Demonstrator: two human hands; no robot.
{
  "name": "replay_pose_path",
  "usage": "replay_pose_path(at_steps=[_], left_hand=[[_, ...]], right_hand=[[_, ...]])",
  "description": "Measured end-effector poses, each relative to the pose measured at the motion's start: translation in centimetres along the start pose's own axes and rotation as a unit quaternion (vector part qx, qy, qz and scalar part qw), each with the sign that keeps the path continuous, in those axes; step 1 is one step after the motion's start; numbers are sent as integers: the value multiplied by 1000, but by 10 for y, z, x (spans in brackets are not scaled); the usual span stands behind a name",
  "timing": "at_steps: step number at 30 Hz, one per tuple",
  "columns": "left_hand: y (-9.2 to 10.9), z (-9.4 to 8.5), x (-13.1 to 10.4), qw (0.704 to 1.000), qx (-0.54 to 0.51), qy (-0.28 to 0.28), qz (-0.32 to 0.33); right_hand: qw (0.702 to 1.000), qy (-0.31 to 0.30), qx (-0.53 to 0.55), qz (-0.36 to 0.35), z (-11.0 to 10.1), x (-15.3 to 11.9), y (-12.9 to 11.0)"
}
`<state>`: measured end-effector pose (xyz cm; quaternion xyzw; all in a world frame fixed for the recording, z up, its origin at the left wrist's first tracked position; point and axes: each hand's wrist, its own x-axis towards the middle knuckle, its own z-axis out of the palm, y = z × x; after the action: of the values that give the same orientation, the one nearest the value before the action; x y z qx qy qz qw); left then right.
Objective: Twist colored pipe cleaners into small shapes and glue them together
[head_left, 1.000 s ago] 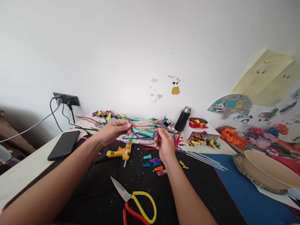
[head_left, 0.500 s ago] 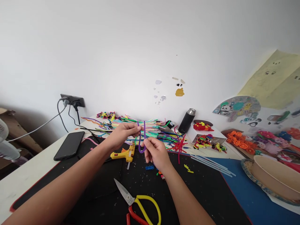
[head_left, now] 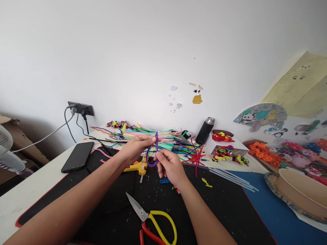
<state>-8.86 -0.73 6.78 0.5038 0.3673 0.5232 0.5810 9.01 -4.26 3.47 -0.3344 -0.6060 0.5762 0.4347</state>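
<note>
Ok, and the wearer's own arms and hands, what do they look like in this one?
The left hand and right hand are bare, five-fingered human hands with no gloves. Both forearms are uncovered, with no sleeve in view, and neither wrist shows a watch, bracelet, cable or marking.

The single view comes from a camera on the person's head, above the near side of the table (head_left: 38, 183), facing forward and down. Both forearms reach in from the bottom edge, so the left hand (head_left: 138, 146) and right hand (head_left: 168, 168) appear from behind, close and near the middle. The scissors (head_left: 139, 209) lie closer to the lens, cut off by the bottom edge. Beyond the table, the wall (head_left: 127, 61) fills the upper half. The wide view reaches from the fan (head_left: 6, 146) at left to the bowl (head_left: 302, 187) at right.
</note>
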Motion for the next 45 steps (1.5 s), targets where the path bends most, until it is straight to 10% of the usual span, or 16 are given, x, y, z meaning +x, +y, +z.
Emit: replay_pose_path(at_steps=[45], left_hand=[[-8,5,-5,995,-71,-35,-58]], right_hand=[[997,-24,-68,-11,5,1,7]])
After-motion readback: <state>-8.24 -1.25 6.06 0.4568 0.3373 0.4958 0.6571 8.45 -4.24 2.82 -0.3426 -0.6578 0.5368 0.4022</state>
